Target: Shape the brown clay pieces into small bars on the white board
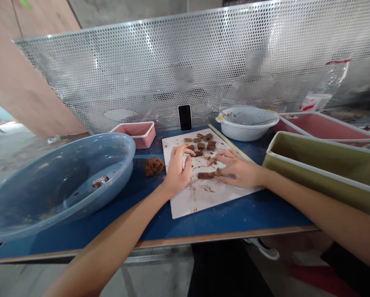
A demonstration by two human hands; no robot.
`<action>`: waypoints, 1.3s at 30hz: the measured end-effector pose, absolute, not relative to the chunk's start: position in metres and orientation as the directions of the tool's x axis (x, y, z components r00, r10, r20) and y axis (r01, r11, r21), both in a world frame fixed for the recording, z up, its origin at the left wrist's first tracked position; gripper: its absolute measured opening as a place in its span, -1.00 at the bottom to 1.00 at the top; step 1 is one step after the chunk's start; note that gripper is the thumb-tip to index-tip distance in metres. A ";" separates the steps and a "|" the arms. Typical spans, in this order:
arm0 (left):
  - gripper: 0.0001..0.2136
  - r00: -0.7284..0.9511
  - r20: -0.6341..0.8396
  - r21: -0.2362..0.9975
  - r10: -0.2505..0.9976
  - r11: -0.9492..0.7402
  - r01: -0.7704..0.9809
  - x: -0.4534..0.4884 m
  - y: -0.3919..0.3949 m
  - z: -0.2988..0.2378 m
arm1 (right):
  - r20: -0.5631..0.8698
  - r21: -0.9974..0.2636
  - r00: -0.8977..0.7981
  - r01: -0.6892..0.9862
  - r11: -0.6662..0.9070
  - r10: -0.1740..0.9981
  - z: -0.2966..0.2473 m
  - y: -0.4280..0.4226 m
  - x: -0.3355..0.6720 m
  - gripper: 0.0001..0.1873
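Observation:
Brown dough-like pieces lie in short chunks on a white board, among crumbs and smears. My left hand hovers over the board's left side, fingers bent forward and thumb apart; its fingertips are at the nearest chunks, and whether they touch cannot be made out. On the right, my right hand is low over the board with fingers stretched out. A longer brown roll reaches toward its underside, where the roll's right end is hidden. Left of the board sits a crumbly brown lump.
A big blue basin stands at left, a small pink box behind it. A phone leans on the perforated metal screen. To the right are a white basin, a green bin, a pink bin and a plastic bottle.

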State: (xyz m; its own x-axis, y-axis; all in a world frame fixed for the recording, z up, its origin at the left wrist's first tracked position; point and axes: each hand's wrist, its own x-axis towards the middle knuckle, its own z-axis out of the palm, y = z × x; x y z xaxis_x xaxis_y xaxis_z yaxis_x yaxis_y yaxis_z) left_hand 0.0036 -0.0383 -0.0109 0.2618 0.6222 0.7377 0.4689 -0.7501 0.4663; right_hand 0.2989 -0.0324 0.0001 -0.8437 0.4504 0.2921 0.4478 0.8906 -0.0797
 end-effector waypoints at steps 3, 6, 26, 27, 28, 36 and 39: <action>-0.74 0.262 0.743 0.457 0.616 -0.753 0.472 0.003 -0.038 -0.011 | 0.283 -0.055 -0.840 0.468 0.882 0.463 -0.001 -0.032 0.297 -0.55; -0.73 0.257 0.751 0.454 0.609 -0.758 0.468 0.004 -0.037 -0.012 | 0.271 -0.055 -0.828 0.496 0.866 0.491 -0.001 -0.033 0.296 -0.54; -0.69 0.258 0.758 0.453 0.599 -0.768 0.452 0.005 -0.038 -0.012 | 0.330 0.011 -0.879 0.368 0.930 0.344 -0.002 -0.030 0.304 -0.66; -0.68 0.260 0.757 0.454 0.599 -0.769 0.449 0.005 -0.038 -0.012 | 0.323 0.004 -0.877 0.376 0.927 0.355 -0.003 -0.030 0.304 -0.66; -0.68 0.262 0.756 0.456 0.599 -0.770 0.447 0.005 -0.038 -0.012 | 0.314 -0.003 -0.875 0.388 0.922 0.369 -0.003 -0.030 0.304 -0.66; -0.70 0.264 0.756 0.454 0.598 -0.771 0.447 0.005 -0.039 -0.012 | 0.281 -0.026 -0.887 0.375 0.927 0.367 -0.007 -0.031 0.300 -0.58; -0.70 0.260 0.758 0.455 0.599 -0.770 0.448 0.005 -0.039 -0.011 | 0.279 -0.045 -0.887 0.370 0.928 0.367 -0.008 -0.030 0.300 -0.55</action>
